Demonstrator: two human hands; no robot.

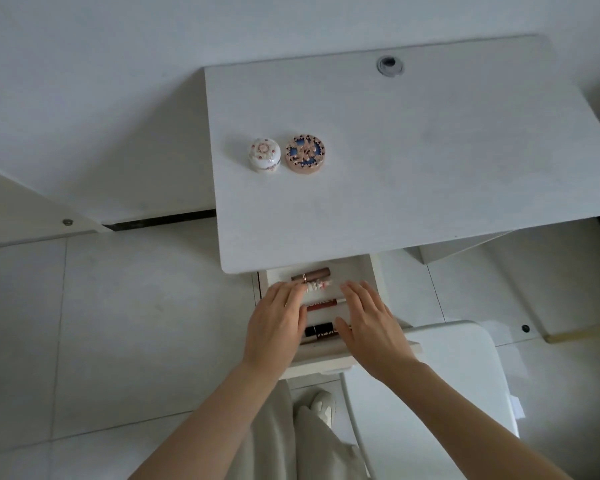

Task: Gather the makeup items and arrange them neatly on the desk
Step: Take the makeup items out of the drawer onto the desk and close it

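Left hand: your left hand [274, 323] reaches into the open drawer [376, 271], fingers stretched forward and their tips on the near end of a pale patterned tube [318, 286] — whether they pinch it, you cannot tell.
Right hand: your right hand [369, 323] hovers flat over the drawer's right side, fingers straight and close together, holding nothing.
Drawer contents: a brown tube [312, 273] with a gold ring lies furthest back, just behind the pale one; a red-brown lettered tube [322, 303] lies nearer, and a black tube [321, 330] nearest — all crosswise, between your hands.
Desk: on the white desk [413, 161], a small white domed jar [264, 155] and a round ornate compact [305, 153] sit side by side near the left edge.
Around you: a white chair [458, 375] stands at your right.
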